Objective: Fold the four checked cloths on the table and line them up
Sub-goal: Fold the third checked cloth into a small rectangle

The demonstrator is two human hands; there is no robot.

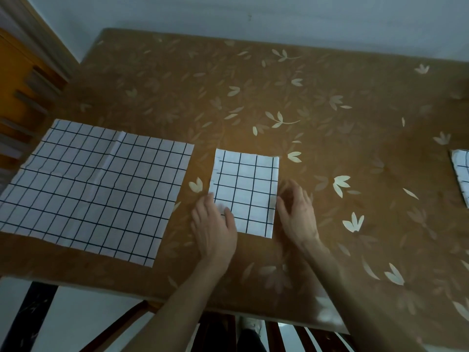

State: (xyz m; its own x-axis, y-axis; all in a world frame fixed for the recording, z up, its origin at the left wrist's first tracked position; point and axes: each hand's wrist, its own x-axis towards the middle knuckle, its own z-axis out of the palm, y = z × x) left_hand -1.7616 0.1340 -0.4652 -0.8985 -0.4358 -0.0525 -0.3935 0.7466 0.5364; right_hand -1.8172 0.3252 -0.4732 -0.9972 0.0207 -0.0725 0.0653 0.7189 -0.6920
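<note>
Folded cloth [245, 194] flat at centre; unfolded cloth [94, 189] spread flat at left; third cloth [462, 174] cut off by right edge.

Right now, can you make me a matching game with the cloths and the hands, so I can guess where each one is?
Things:
1. big cloth
2. small cloth
3. edge cloth
4. right hand

Places or states:
A. cut off at the far right
B. spread flat, left side
C. folded, between the hands
D. beside the folded cloth's right edge

Pairs: 1-B, 2-C, 3-A, 4-D
</note>
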